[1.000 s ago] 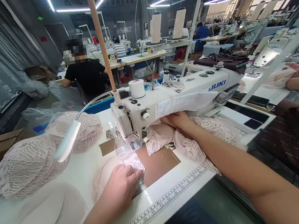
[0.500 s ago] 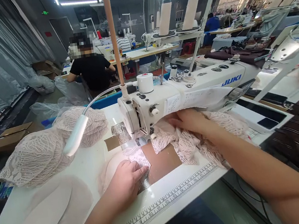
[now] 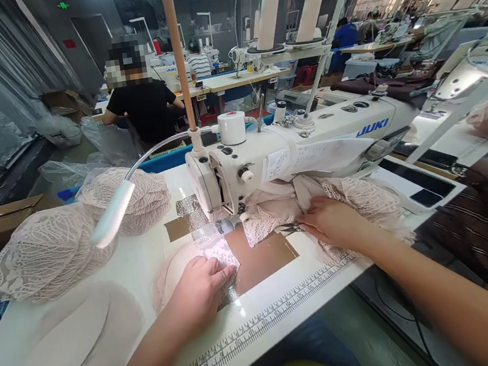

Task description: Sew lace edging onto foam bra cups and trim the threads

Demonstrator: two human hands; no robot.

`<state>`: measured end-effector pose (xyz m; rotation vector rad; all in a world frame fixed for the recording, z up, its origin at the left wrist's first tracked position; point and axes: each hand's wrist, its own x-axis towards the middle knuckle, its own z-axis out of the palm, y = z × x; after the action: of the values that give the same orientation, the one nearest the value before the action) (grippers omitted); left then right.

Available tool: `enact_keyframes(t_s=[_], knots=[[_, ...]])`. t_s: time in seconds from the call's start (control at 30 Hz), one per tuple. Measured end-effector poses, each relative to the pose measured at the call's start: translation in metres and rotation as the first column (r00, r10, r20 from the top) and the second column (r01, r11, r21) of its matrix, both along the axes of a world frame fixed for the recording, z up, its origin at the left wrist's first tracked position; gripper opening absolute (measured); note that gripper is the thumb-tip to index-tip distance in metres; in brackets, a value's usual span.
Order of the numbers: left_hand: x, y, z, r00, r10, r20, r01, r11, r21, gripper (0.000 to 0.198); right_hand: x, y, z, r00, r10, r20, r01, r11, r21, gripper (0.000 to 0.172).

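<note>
Left hand: pressing down on flat pale-pink lace piece, unclenched.
Right hand: at slim metal snips, farther right; grip impossible to make out.

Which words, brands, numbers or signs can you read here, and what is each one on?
"JUKI": front sewing machine.
"JUKI": right-hand machine.
"JUKI", tiny: background machine.
"8", "9", "10": ruler along the table edge; other numbers too small.
Writing on paper: too blurred.
Characters on back wall: too blurred.
Green sign, red sign: too small.
</note>
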<state>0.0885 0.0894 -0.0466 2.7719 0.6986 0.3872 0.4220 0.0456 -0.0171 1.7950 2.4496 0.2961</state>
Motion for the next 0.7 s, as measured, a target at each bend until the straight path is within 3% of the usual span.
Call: enact_keyframes(t_s=[0.17,0.4,0.53,0.7], knots=[[0.001,0.0,0.001,1.0,0.01,-0.008,-0.01,1.0,0.003,0.033,-0.016,0.011,-0.002,0.982,-0.19,-0.007,0.188,0.978,-0.09,0.033],[0.001,-0.002,0.003,0.999,0.027,-0.037,-0.028,0.999,-0.024,0.035,-0.035,0.066,-0.005,0.899,-0.437,-0.016,0.43,0.891,-0.143,0.054],[0.001,-0.001,0.003,0.999,0.019,-0.036,-0.02,0.999,-0.029,0.034,-0.048,0.068,0.006,0.909,-0.417,-0.028,0.405,0.896,-0.184,0.051],[0.0,0.0,0.003,1.0,0.014,-0.005,-0.014,1.0,-0.009,0.035,-0.051,0.025,0.013,0.959,-0.283,-0.002,0.278,0.943,-0.183,0.027]])
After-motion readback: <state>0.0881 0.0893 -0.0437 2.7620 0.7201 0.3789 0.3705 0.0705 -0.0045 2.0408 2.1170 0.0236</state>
